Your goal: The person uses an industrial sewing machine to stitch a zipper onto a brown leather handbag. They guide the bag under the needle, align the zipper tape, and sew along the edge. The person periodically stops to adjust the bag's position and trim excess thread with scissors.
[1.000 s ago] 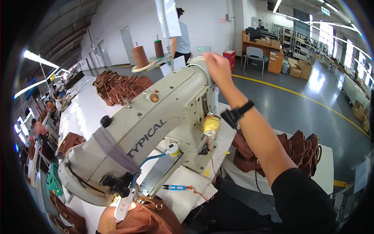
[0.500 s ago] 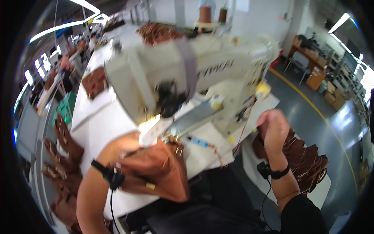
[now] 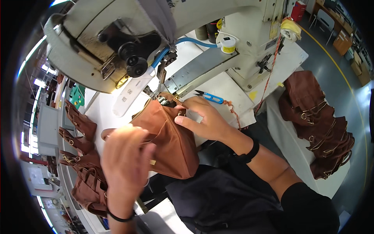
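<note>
Blurring, the left hand (image 3: pixel 126 158) had drawn nearer, its grip impossible to tell; the bag (image 3: pixel 173 146) sat at the machine's (image 3: pixel 87 50) near side; the right hand (image 3: pixel 206 121), previously off it, gripped its far edge. White table (image 3: pixel 220 82) spread beyond; grey floor (image 3: pixel 337 97) showed right.

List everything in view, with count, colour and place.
Sewing machine: one, off-white, top
Tabletop: one, white, beneath machine
Bag: one, brown, centre
Other bags: several, brown, piled left and right
Snips: one, blue, right of bag
Cord: count unclear, orange-red, by snips
Panel: one, white, upper left
Hose: one, blue, upper centre
Bottle: one, white, beside hose
Bundle: one, yellow, upper right
Chair: one, grey, upper right
Cardboard boxes: several, brown, right edge
Floor line: one, yellow, right
Wristbands: two, black, both wrists
Left hand: one, bare, blurred, at bag's left
Right hand: one, bare, on bag's upper right
</note>
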Action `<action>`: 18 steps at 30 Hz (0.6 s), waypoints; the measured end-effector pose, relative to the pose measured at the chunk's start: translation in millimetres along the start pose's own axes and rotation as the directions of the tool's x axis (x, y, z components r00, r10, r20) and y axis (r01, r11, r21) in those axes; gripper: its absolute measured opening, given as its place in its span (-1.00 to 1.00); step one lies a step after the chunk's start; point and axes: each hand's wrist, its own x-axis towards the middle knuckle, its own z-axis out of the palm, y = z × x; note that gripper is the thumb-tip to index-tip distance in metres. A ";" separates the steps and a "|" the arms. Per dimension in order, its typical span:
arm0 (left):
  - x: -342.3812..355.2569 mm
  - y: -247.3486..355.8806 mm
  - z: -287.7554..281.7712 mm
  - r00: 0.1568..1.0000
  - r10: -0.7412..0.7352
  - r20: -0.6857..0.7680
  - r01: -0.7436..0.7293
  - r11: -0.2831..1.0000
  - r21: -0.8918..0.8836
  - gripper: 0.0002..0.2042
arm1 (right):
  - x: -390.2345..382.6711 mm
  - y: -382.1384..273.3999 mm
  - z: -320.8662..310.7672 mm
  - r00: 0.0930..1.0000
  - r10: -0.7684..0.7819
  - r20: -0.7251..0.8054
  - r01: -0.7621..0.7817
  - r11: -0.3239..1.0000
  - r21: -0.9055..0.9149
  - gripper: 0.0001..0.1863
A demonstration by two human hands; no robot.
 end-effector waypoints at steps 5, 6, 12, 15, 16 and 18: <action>-4.5 14.2 41.5 0.997 0.018 0.073 -0.031 0.985 0.169 -0.48 | 15.4 -11.1 6.2 0.962 0.164 0.218 -0.235 0.905 0.356 -0.59; -2.1 13.5 45.2 0.995 0.001 0.097 -0.018 0.983 0.182 -0.46 | 16.3 -14.6 7.4 0.971 0.154 0.184 -0.221 0.876 0.430 -0.63; -2.2 9.9 42.0 0.982 -0.026 0.188 -0.034 0.950 0.309 -0.40 | 28.2 -20.2 -2.2 0.878 0.339 0.339 -0.479 0.619 0.622 -0.65; 1.3 7.8 37.7 0.971 -0.075 0.227 0.019 0.970 0.242 -0.38 | 31.5 -25.6 -6.1 0.853 0.371 0.367 -0.521 0.587 0.619 -0.64; 2.0 4.8 42.0 0.986 -0.018 0.165 -0.023 0.970 0.243 -0.37 | 32.1 -27.5 -7.6 0.841 0.388 0.378 -0.541 0.567 0.621 -0.64; 2.2 6.0 45.7 0.989 -0.020 0.148 -0.013 0.975 0.221 -0.37 | 32.3 -26.4 -5.9 0.826 0.421 0.376 -0.559 0.522 0.644 -0.64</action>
